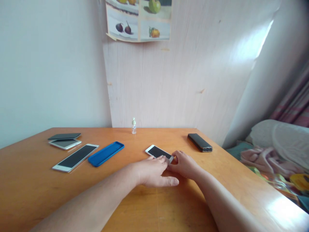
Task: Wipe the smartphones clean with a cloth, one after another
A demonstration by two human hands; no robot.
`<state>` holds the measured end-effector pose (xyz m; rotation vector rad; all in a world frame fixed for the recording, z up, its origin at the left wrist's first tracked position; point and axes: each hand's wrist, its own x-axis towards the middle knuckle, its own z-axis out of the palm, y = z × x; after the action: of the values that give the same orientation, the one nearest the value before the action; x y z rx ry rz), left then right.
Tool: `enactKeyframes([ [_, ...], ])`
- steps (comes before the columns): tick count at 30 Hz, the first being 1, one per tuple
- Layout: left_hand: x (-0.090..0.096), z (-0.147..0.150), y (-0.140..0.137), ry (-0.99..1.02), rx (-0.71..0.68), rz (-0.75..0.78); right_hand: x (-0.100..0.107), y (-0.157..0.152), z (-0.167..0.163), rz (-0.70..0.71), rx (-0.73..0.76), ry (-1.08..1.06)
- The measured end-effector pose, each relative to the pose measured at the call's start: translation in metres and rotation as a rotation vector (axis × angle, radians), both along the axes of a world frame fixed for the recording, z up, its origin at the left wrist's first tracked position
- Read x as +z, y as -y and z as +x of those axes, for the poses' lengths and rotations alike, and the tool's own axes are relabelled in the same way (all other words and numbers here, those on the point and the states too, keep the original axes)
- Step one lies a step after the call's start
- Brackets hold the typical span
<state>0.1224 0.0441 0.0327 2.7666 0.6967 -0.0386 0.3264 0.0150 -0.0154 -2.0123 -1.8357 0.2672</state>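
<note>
A white smartphone with a dark screen lies on the table slightly right of the middle. Across its near edge rests my left hand, fingers stretched out over part of the screen and thumb spread to the right. My right hand grips the phone's right end between thumb and fingers. The hands cover the phone's near right part. To their left lie an empty blue phone case and a larger white smartphone, screen up.
The wooden table meets the wall behind. At the far left a dark flat cover overlaps a white device. A small clear spray bottle stands at the back. Dark stacked phones or cases lie right; bedding is beyond.
</note>
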Motion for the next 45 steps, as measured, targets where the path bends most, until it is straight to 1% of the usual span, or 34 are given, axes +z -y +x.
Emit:
enactKeyframes([
  [1,0.0,0.002,0.001,0.009,-0.023,0.003,0.0,0.0,0.0,-0.002,0.0,0.0],
  [2,-0.002,0.002,0.0,0.011,-0.017,0.017,0.0,0.0,0.0,-0.005,0.0,-0.001],
  [4,-0.006,-0.001,-0.009,0.0,0.069,0.069,0.001,0.0,0.0,-0.011,-0.001,-0.001],
  [8,-0.018,-0.014,-0.034,-0.013,0.301,0.167,0.001,0.0,0.001,-0.016,0.0,-0.015],
  [10,-0.021,-0.015,-0.036,-0.015,0.323,0.176,0.001,-0.001,0.001,-0.013,0.006,-0.016],
  [12,-0.02,-0.01,-0.026,-0.001,0.247,0.158,0.0,-0.001,0.001,-0.006,0.007,-0.008],
  [15,-0.015,0.003,-0.006,0.034,0.027,0.09,-0.001,-0.001,0.001,-0.004,0.0,-0.003],
  [16,-0.014,0.006,-0.001,0.049,-0.022,0.076,-0.001,-0.001,0.001,-0.004,-0.003,-0.003],
  [18,-0.015,0.009,0.0,0.075,-0.051,0.08,0.0,-0.001,0.0,-0.005,-0.001,-0.007],
  [20,-0.02,0.006,-0.011,0.082,0.023,0.119,0.001,0.0,-0.001,-0.003,0.0,-0.009],
  [22,-0.027,-0.002,-0.027,0.072,0.169,0.169,0.002,0.0,-0.001,-0.001,0.003,-0.011],
  [24,-0.033,-0.009,-0.042,0.054,0.296,0.186,0.002,0.0,-0.001,-0.004,0.002,-0.014],
  [26,-0.036,-0.012,-0.047,0.041,0.354,0.191,0.002,0.0,0.0,-0.005,0.004,-0.016],
  [27,-0.035,-0.011,-0.046,0.04,0.349,0.191,0.001,-0.001,0.0,-0.004,0.006,-0.014],
  [29,-0.032,-0.006,-0.037,0.051,0.269,0.181,0.0,-0.002,0.001,0.001,0.013,-0.009],
  [32,-0.025,0.005,-0.016,0.091,0.057,0.124,-0.002,-0.002,0.001,0.003,0.02,-0.012],
  [34,-0.023,0.011,-0.007,0.124,-0.049,0.087,-0.003,-0.002,0.001,0.001,0.014,-0.02],
  [36,-0.024,0.013,-0.007,0.149,-0.067,0.101,-0.003,-0.001,0.001,0.007,0.014,-0.022],
  [38,-0.028,0.01,-0.015,0.149,0.015,0.153,-0.003,-0.001,0.001,0.014,0.021,-0.017],
  [40,-0.034,0.005,-0.029,0.116,0.157,0.194,-0.002,-0.001,0.001,0.011,0.023,-0.016],
  [42,-0.038,-0.001,-0.043,0.065,0.289,0.196,-0.001,0.0,0.0,0.0,0.011,-0.02],
  [44,-0.039,-0.004,-0.051,0.037,0.363,0.188,0.0,0.0,0.0,-0.005,-0.002,-0.025],
  [45,-0.039,-0.004,-0.052,0.032,0.37,0.184,0.001,0.0,0.0,-0.006,-0.005,-0.027],
])
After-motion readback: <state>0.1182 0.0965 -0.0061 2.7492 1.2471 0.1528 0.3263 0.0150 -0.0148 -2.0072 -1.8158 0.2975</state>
